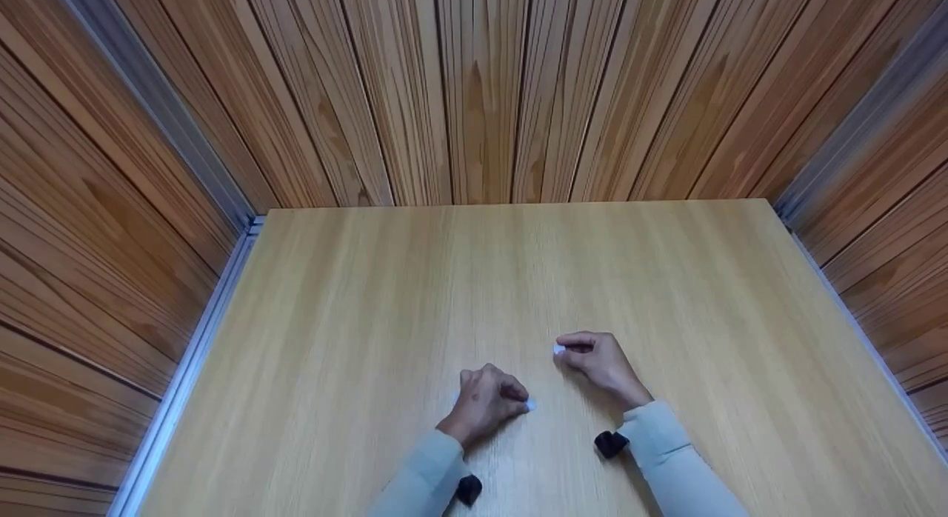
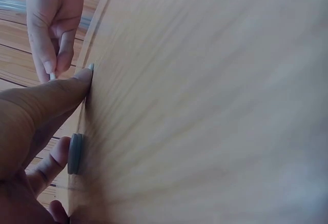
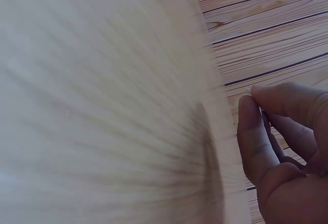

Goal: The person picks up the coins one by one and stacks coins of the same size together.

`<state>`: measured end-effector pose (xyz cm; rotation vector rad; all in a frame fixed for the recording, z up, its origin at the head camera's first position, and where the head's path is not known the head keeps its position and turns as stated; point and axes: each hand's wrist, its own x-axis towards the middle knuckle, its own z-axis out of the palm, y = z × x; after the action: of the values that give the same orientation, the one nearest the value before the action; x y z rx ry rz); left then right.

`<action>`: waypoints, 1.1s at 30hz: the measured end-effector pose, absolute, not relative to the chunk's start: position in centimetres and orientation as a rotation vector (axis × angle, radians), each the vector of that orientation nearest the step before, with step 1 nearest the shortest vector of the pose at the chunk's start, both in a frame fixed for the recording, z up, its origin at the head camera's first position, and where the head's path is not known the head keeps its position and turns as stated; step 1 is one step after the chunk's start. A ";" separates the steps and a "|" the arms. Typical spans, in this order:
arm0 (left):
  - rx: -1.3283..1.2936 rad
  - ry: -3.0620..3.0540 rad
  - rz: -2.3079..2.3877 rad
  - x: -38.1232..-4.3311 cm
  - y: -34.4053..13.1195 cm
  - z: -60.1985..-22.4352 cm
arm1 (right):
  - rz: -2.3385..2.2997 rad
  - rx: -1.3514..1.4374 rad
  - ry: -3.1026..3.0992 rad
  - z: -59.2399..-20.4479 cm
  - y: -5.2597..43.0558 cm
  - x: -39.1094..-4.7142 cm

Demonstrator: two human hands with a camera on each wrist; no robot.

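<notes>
Between thumb and fingertips, my left hand (image 1: 489, 400) pinches a small white disc (image 1: 531, 404) low over the table. The left wrist view shows that disc edge-on, right at the table surface. Beneath the other fingers of this hand, two stacked grey-looking discs (image 2: 75, 154) lie flat on the table, with a fingertip right at their side; the hand mostly hides them in the head view. Farther forward and to the right, my right hand (image 1: 603, 363) pinches another small white piece (image 1: 558, 349), raised above the table. Its fingers cover most of that piece in the right wrist view.
The light wooden table (image 1: 355, 295) has metal rails (image 1: 189, 369) along its sides. Wood-plank walls (image 1: 481, 95) rise behind it and on both sides. A small black device (image 1: 469, 490) sits at the left cuff and a similar black device (image 1: 610, 444) at the right.
</notes>
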<state>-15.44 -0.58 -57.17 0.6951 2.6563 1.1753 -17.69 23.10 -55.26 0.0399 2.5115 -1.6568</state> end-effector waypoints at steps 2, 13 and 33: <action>0.674 2.650 1.171 -15.4 -0.6 -57.1 | -1.660 0.034 2.514 -55.2 23.0 -17.4; 0.600 2.604 1.175 -15.6 -0.5 -57.1 | -1.698 0.016 2.466 -55.4 22.8 -15.9; 0.697 2.636 1.197 -15.3 -0.7 -57.2 | -1.640 -0.078 2.454 -56.2 22.1 -13.6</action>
<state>-15.31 -0.70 -57.15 0.6968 2.6362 1.1970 -13.60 22.11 -56.18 -0.0781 2.4540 -1.6400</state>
